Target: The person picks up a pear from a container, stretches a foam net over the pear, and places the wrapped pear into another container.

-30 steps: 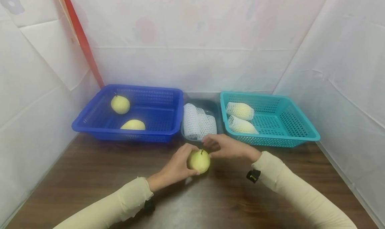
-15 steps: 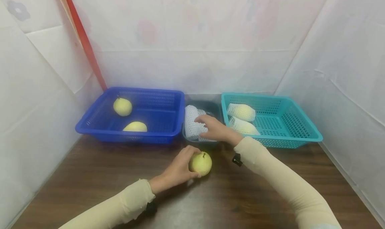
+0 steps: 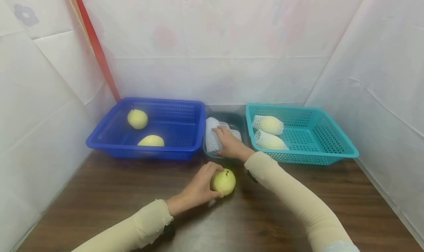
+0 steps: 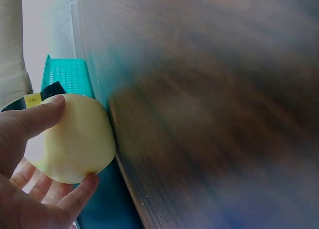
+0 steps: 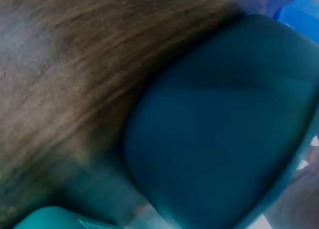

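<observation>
My left hand (image 3: 201, 184) grips a yellow-green pear (image 3: 223, 182), stem up, just above the brown table. In the left wrist view, thumb and fingers curve round the pear (image 4: 79, 139). My right hand (image 3: 230, 143) reaches into a small dark container (image 3: 243, 128), its fingertips on or just over the white foam net sleeves (image 3: 212, 136). Its thumb and fingers stand apart, and no sleeve is lifted. The container's dark outer wall (image 5: 219, 124) fills much of the right wrist view, hiding most of that hand.
Left of the container, a blue basket (image 3: 145, 149) holds two bare pears (image 3: 137, 119). On its right stands a teal basket (image 3: 338, 154) with two pears in foam nets (image 3: 268, 125). White sheeting (image 3: 212, 79) rises behind the baskets and along both sides.
My right hand has left the pear's side and gone forward and left, into the container over the foam sleeves. My left hand keeps its grip on the pear. The view has shifted slightly.
</observation>
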Tool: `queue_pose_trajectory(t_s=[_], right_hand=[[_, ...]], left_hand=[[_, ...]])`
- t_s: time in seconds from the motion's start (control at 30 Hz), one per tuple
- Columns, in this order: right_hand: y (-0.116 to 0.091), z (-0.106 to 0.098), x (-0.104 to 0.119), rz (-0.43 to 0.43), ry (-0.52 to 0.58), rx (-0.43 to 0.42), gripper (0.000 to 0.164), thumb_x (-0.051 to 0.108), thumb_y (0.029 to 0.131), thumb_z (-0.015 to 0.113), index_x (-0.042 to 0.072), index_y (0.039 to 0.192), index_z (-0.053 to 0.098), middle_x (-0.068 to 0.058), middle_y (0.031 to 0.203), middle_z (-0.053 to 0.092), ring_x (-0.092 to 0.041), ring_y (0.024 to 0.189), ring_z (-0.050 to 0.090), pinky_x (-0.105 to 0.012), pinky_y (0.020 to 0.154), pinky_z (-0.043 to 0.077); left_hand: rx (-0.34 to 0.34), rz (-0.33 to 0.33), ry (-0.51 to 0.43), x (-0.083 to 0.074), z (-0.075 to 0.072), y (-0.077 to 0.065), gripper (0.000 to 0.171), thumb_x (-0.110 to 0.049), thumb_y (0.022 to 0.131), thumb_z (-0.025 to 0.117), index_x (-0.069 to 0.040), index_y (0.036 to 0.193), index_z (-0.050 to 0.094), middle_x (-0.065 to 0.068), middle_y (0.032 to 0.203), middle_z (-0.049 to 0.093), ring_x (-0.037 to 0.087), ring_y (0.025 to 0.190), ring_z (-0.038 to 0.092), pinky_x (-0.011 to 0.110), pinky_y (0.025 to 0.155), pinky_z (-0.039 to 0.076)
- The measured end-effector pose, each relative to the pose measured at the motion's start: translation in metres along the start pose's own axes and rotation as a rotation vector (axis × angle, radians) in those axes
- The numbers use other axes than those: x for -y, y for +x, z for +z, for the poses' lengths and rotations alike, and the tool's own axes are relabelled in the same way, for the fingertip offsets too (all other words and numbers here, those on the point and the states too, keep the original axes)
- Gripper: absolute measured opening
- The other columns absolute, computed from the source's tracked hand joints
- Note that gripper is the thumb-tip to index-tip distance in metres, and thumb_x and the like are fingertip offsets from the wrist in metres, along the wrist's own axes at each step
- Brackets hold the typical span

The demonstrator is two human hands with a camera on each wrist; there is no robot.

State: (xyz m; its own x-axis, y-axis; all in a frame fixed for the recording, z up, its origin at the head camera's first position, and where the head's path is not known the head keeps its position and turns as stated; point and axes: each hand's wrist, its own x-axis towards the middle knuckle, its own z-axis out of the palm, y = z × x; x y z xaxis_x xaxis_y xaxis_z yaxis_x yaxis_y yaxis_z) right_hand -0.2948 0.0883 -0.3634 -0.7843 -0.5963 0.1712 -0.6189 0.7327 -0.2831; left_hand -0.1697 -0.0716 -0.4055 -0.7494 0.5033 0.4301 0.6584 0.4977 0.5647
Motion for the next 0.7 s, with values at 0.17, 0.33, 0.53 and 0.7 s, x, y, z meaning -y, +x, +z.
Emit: queue_pose_trajectory(t_s=[0.17,0.33,0.53,0.7], right_hand=[[0.001,0.004,-0.004,-0.011,-0.013,-0.026,0.066,0.011,0.085,0.066,-0.004,0.141,0.034,-0.027,0.143,0.033,-0.038,0.131,0.035,-0.045,0.106,0.033],[0.003,0.0,-0.005,-0.014,-0.012,-0.055,0.05,0.012,0.095,0.05,-0.005,0.14,0.035,-0.027,0.142,0.034,-0.038,0.132,0.034,-0.047,0.108,0.029],[0.006,-0.016,-0.003,0.066,0.026,-0.084,0.046,0.016,0.1,0.039,0.002,0.143,0.035,-0.02,0.145,0.035,-0.033,0.132,0.035,-0.045,0.108,0.029],[0.006,-0.035,0.003,0.078,0.096,-0.153,0.042,0.014,0.1,0.038,0.0,0.14,0.04,-0.02,0.139,0.041,-0.031,0.13,0.037,-0.041,0.109,0.029]], left_hand=[[0.006,-0.003,-0.002,-0.001,0.0,0.001,0.07,-0.013,0.058,0.09,-0.005,0.116,0.052,0.005,0.114,0.054,0.021,0.11,0.049,0.038,0.094,0.043],[0.019,-0.011,0.007,-0.001,-0.001,0.002,0.07,-0.013,0.058,0.09,-0.005,0.117,0.052,0.005,0.114,0.053,0.021,0.11,0.048,0.037,0.095,0.043],[0.025,-0.017,0.012,-0.001,-0.001,0.001,0.07,-0.013,0.059,0.09,-0.005,0.117,0.051,0.005,0.113,0.053,0.021,0.11,0.048,0.038,0.095,0.043],[0.028,-0.019,0.015,-0.003,-0.001,0.001,0.07,-0.013,0.059,0.09,-0.005,0.117,0.051,0.004,0.113,0.053,0.021,0.109,0.048,0.038,0.095,0.043]])
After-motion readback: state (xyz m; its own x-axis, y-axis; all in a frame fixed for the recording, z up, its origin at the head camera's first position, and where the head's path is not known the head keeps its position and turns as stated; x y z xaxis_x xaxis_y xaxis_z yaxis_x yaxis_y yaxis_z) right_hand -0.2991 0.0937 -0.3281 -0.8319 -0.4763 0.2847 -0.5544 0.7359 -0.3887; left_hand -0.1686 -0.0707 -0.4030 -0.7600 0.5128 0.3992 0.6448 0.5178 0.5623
